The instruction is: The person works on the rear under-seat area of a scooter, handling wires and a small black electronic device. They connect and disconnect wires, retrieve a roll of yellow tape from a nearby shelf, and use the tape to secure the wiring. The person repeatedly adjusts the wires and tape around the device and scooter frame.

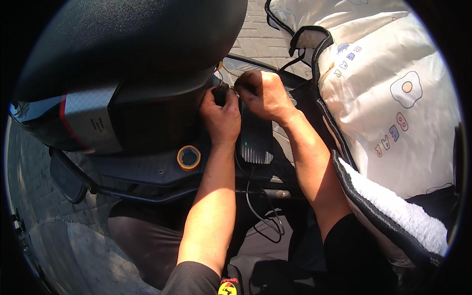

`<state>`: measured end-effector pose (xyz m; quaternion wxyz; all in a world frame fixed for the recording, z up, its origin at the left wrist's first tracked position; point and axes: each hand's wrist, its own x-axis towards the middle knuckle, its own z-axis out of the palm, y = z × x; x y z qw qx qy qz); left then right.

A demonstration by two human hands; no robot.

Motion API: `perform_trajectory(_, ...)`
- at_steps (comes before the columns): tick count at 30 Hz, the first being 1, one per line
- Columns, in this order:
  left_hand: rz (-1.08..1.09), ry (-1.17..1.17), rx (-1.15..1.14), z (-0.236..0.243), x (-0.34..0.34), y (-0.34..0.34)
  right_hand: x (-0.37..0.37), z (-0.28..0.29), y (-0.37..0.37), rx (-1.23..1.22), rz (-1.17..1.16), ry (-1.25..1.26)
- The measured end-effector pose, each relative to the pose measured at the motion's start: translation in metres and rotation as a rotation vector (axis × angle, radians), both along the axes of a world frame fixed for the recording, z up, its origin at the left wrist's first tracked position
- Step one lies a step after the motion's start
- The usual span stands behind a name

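My left hand is closed round a small black part, perhaps a plug, with thin wires rising from its top. Close beside it, my right hand has its fingers pinched together at a bit of yellow wire; the fingers partly hide it. Loose thin wires come out by the lower edge of a black scooter seat. Below the hands, a black ribbed box with a small green light lies on the scooter's footboard.
An orange-yellow roll of tape lies on the footboard, left of my left forearm. From the box, a thin black cable hangs in loops toward my lap. A cream padded cover with fleece lining fills the right side. Paving shows beyond.
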<state>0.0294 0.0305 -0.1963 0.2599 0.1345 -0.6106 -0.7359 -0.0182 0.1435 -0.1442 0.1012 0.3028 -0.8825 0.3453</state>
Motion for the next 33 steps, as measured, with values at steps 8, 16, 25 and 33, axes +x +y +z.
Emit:
perform_trajectory(8, -0.045, 0.061, 0.100, 0.001, 0.000, -0.001, -0.001, 0.011, 0.000, -0.019, -0.010, -0.246)
perform_trajectory(16, -0.079, 0.048, 0.138, 0.007, 0.000, -0.001, 0.000, 0.008, 0.004, -0.309, 0.061, -0.601)
perform_trajectory(25, -0.126, 0.008, 0.227, 0.002, 0.000, -0.002, -0.001, 0.007, 0.001, -0.327, -0.070, -0.470)
perform_trajectory(33, -0.092, 0.126, 0.033, -0.003, -0.002, -0.005, -0.009, 0.004, -0.019, -0.048, 0.023, 0.408)
